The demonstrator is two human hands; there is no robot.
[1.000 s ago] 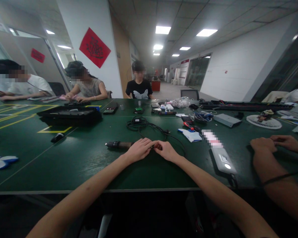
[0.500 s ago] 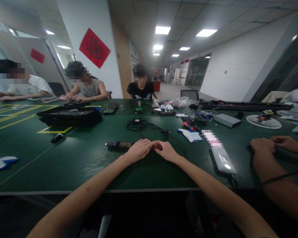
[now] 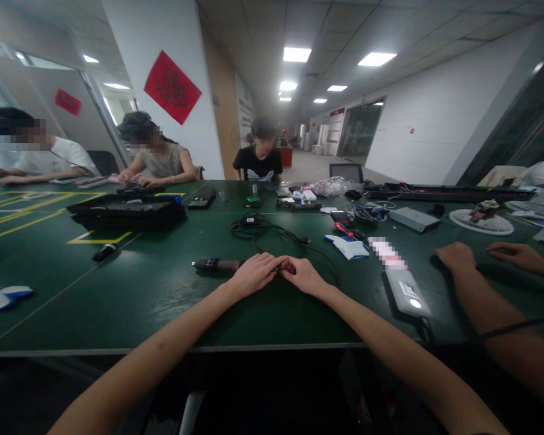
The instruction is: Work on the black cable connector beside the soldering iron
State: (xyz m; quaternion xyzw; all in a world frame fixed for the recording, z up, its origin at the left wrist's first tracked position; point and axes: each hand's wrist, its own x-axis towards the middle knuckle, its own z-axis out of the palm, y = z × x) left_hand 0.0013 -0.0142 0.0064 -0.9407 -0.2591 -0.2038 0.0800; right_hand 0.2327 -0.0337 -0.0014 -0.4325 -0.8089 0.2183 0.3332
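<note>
A dark, pen-shaped electric screwdriver (image 3: pixel 220 266) lies sideways on the green table, its tip pointing left. My left hand (image 3: pixel 254 273) is wrapped over its rear end, hiding that part. Close against those fingers, my right hand (image 3: pixel 304 277) is pinched at something small and dark that I cannot make out. Behind both hands a black power cord (image 3: pixel 272 228) lies loosely coiled, with an adapter block and a plug. One loop of the cord runs down beside my right hand.
A blue-and-white packet (image 3: pixel 350 246) and a red-handled screwdriver (image 3: pixel 343 229) lie right of the cord. A grey power strip (image 3: pixel 405 293) is farther right, near a co-worker's hands (image 3: pixel 457 257). A black tray (image 3: pixel 127 212) stands at left. Several people sit around the table.
My hands and the electric screwdriver stay almost where they were. At the right, the co-worker's hands have come apart. The person opposite has shifted slightly.
</note>
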